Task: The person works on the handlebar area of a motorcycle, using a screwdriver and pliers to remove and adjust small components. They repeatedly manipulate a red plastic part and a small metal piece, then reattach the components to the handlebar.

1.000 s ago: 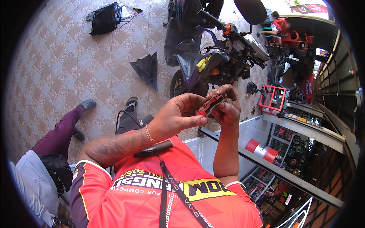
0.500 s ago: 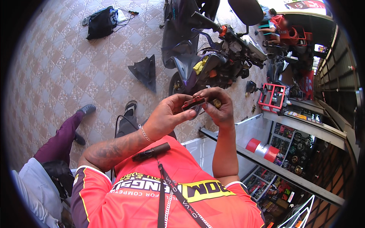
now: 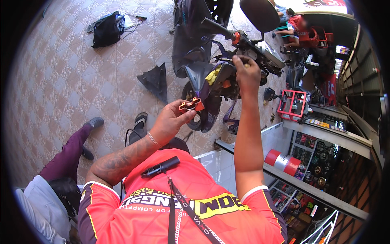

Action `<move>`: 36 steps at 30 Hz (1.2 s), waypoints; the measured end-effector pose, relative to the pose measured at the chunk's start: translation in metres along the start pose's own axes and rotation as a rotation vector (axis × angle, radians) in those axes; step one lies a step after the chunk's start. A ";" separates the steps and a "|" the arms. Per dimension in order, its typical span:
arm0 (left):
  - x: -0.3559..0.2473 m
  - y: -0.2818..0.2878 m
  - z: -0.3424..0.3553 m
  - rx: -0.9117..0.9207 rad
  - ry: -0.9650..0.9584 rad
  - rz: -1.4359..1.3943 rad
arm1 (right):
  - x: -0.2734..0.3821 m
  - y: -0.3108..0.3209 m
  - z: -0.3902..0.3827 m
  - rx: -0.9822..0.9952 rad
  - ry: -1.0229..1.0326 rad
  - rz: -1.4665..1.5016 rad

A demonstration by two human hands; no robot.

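Observation:
My left hand point(image 3: 168, 122) is closed on a small red-orange metal bracket point(image 3: 197, 105) with a curved notch, pinched between thumb and fingers in front of my chest. The arm behind my right hand point(image 3: 248, 77) reaches out toward the partly stripped motor scooter point(image 3: 198, 73). Its fingers are curled and pressed together near the handlebar; what they hold, if anything, is too small to make out. A yellow cloth point(image 3: 213, 75) is tucked into the scooter's front, left of my right hand.
A black triangular panel point(image 3: 155, 83) and a black bag point(image 3: 107, 32) lie on the tiled floor. Another person point(image 3: 61, 162) is close on my left. On the right are a red metal frame point(image 3: 291, 103), a railing point(image 3: 313, 189) and a red-and-white drum point(image 3: 280, 160).
My hands have separated. The right hand has moved forward and up to the scooter's handlebar; the left keeps the bracket, lower and slightly left, now more fully in sight.

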State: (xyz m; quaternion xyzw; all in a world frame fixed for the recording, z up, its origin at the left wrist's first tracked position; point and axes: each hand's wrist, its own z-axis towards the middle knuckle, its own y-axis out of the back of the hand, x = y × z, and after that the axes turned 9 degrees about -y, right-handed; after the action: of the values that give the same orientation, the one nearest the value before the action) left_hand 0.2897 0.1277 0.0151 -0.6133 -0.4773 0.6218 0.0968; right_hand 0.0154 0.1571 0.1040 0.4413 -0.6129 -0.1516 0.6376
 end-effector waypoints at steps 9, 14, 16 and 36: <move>0.004 0.012 0.005 -0.005 0.038 0.016 | -0.012 -0.076 0.095 -0.502 0.060 -0.223; 0.004 0.027 0.001 -0.027 0.026 0.018 | -0.013 -0.085 0.091 -0.579 0.065 -0.111; 0.004 0.030 -0.001 -0.046 0.022 0.020 | -0.014 -0.085 0.092 -0.603 0.086 -0.089; 0.018 0.059 -0.022 -0.108 0.094 0.082 | 0.009 -0.110 0.080 -0.726 -0.021 0.043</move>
State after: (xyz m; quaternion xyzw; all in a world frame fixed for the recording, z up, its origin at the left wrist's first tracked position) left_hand 0.3317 0.1202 -0.0342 -0.6652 -0.4794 0.5692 0.0602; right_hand -0.0179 0.0575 0.0162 0.1716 -0.5347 -0.3507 0.7494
